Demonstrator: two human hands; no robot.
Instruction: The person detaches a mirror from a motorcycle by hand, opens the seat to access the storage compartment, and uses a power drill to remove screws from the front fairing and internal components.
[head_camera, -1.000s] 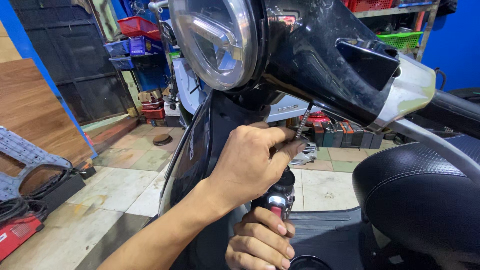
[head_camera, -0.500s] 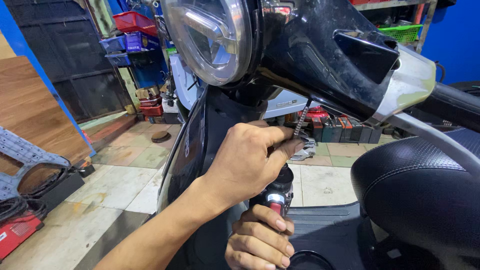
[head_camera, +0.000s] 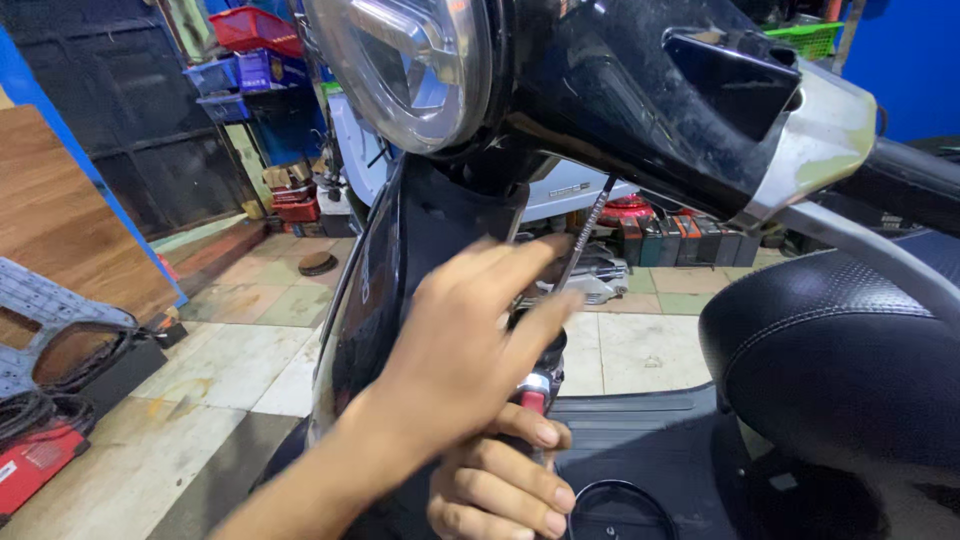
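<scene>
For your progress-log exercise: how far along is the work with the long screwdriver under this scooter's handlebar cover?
Done: nothing visibly removed; the black handlebar cover and headlight sit in place. In hand: the right hand grips the handle of the screwdriver, whose shaft reaches up under the cover; the left hand, fingers stretched, is beside the shaft. Left: the screw is hidden, so its state cannot be told.
</scene>
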